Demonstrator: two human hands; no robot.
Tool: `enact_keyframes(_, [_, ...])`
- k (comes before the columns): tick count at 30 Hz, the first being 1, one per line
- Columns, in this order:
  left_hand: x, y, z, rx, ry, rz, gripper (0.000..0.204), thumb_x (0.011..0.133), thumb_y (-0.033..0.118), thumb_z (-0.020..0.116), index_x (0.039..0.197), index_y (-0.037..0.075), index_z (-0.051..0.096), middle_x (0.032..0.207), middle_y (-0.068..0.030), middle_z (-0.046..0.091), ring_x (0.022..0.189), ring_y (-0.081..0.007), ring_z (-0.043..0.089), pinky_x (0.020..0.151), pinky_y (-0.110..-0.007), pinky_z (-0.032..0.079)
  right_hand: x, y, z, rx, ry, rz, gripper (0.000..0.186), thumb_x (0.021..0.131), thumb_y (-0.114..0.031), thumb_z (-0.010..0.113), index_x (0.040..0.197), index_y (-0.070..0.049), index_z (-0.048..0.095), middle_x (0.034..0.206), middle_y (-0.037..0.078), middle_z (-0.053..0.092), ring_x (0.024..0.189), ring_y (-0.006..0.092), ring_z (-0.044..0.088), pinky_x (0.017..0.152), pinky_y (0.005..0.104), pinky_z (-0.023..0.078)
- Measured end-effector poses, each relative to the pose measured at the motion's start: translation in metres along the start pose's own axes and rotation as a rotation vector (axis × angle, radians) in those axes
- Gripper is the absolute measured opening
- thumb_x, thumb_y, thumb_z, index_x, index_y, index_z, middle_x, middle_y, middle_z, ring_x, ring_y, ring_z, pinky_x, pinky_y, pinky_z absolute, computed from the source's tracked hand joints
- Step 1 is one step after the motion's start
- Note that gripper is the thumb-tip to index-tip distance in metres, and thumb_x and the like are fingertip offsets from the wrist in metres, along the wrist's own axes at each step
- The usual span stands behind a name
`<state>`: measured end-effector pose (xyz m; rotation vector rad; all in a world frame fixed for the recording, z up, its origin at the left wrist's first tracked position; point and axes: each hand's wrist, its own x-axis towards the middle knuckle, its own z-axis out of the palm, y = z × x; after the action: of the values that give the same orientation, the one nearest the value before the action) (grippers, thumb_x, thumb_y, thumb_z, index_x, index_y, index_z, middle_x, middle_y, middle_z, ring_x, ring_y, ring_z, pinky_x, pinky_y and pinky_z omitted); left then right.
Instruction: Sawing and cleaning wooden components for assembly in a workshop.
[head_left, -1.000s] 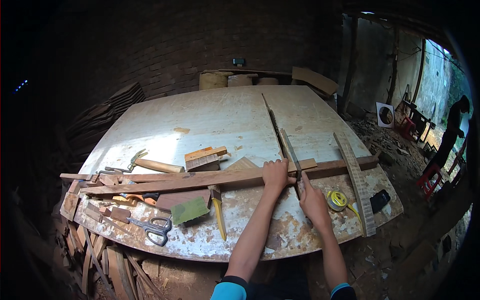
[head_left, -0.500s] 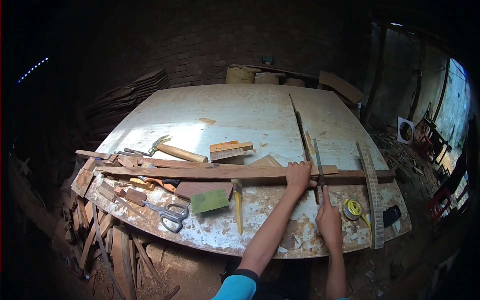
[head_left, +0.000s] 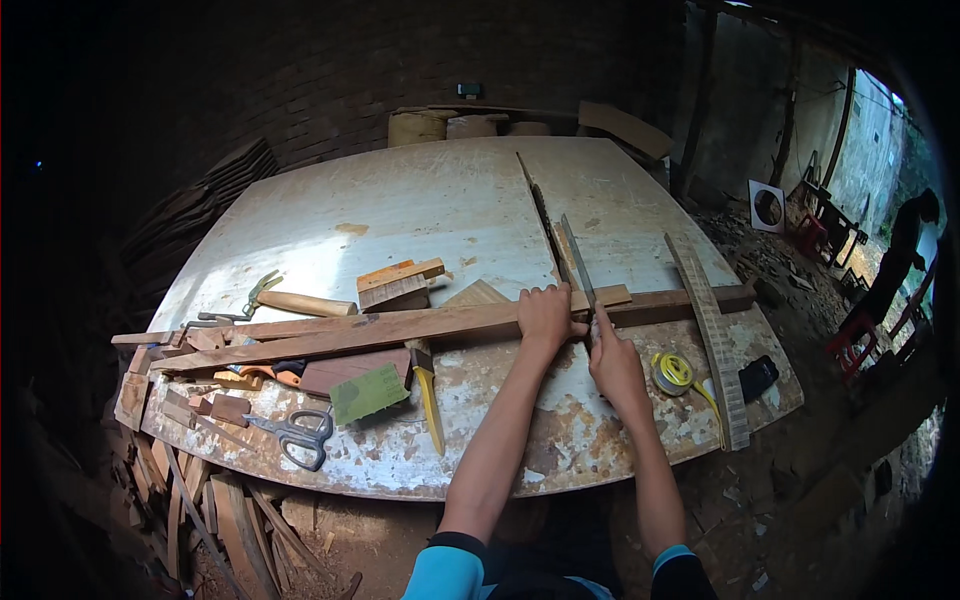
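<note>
A long reddish wooden strip [head_left: 400, 333] lies slantwise along the table, resting over other lumber. My left hand [head_left: 545, 318] is closed over it near its right end, fingers wrapped across the top. Just right of that, my right hand [head_left: 616, 368] grips the near end of a narrow grey saw [head_left: 576, 250]. Its blade lies across the strip and points away from me; the teeth are too small to make out. Beneath the strip's right end runs a darker wooden beam [head_left: 680, 304]. A dark slot [head_left: 540, 205] cuts through the tabletop beyond my hands.
Left on the worn table [head_left: 430, 205] are a claw hammer [head_left: 305, 302], scissors [head_left: 303, 437], green sandpaper [head_left: 369, 394], a yellow-handled tool [head_left: 430, 408] and wood blocks [head_left: 398, 288]. A tape measure [head_left: 672, 373], curved slat [head_left: 708, 345] and black object [head_left: 758, 376] lie right. A person [head_left: 898, 262] is far right.
My right hand has pushed the saw forward, away from me, across the strip. The left hand keeps its hold. The whole view has shifted, and a person now shows at far right.
</note>
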<state>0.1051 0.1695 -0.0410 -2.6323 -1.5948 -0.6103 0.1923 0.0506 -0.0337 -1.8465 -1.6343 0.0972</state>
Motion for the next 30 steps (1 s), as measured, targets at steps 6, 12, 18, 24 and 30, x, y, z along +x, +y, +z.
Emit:
enact_keyframes(6, [-0.004, -0.001, 0.006, 0.027, 0.002, -0.022, 0.056, 0.051, 0.043, 0.083, 0.091, 0.01, 0.062, 0.087, -0.0072, 0.068, 0.085, -0.0233, 0.065, 0.079, -0.035, 0.046, -0.033, 0.0, 0.01, -0.109, -0.037, 0.082, 0.05, 0.087, -0.008, 0.044, 0.137, -0.004, 0.035, 0.059, 0.025, 0.055, 0.057, 0.0411, 0.057, 0.056, 0.0464, 0.046])
enact_keyframes(12, [-0.004, -0.012, -0.001, 0.034, 0.006, -0.022, 0.055, 0.052, 0.043, 0.083, 0.09, 0.009, 0.062, 0.086, -0.0079, 0.068, 0.085, -0.0237, 0.065, 0.078, -0.035, 0.046, -0.037, -0.014, 0.003, -0.172, -0.127, 0.073, 0.064, 0.082, -0.006, 0.049, 0.141, -0.007, 0.025, 0.068, 0.025, 0.06, 0.064, 0.0391, 0.062, 0.057, 0.0487, 0.049])
enact_keyframes(18, [-0.001, 0.0, -0.001, -0.003, 0.031, 0.001, 0.059, 0.049, 0.046, 0.084, 0.091, 0.009, 0.062, 0.086, -0.0083, 0.068, 0.085, -0.0237, 0.065, 0.078, -0.035, 0.046, -0.015, 0.002, 0.004, -0.151, -0.037, 0.029, 0.06, 0.085, -0.007, 0.047, 0.141, -0.009, 0.027, 0.063, 0.024, 0.057, 0.061, 0.0399, 0.06, 0.057, 0.0483, 0.047])
enact_keyframes(24, [-0.002, 0.0, 0.0, 0.036, 0.008, -0.021, 0.059, 0.052, 0.047, 0.082, 0.092, 0.009, 0.062, 0.087, -0.0085, 0.068, 0.085, -0.0227, 0.065, 0.08, -0.034, 0.046, -0.028, 0.007, -0.004, -0.076, -0.05, 0.0, 0.057, 0.084, -0.004, 0.045, 0.139, -0.006, 0.031, 0.061, 0.026, 0.056, 0.057, 0.0405, 0.058, 0.057, 0.048, 0.045])
enact_keyframes(30, [-0.005, 0.003, -0.001, 0.01, -0.027, -0.03, 0.058, 0.052, 0.046, 0.082, 0.092, 0.009, 0.063, 0.088, -0.0081, 0.068, 0.086, -0.0222, 0.065, 0.079, -0.034, 0.046, -0.063, -0.001, -0.016, -0.098, -0.08, 0.035, 0.053, 0.085, -0.005, 0.046, 0.136, -0.003, 0.034, 0.068, 0.028, 0.057, 0.061, 0.0416, 0.059, 0.06, 0.0477, 0.047])
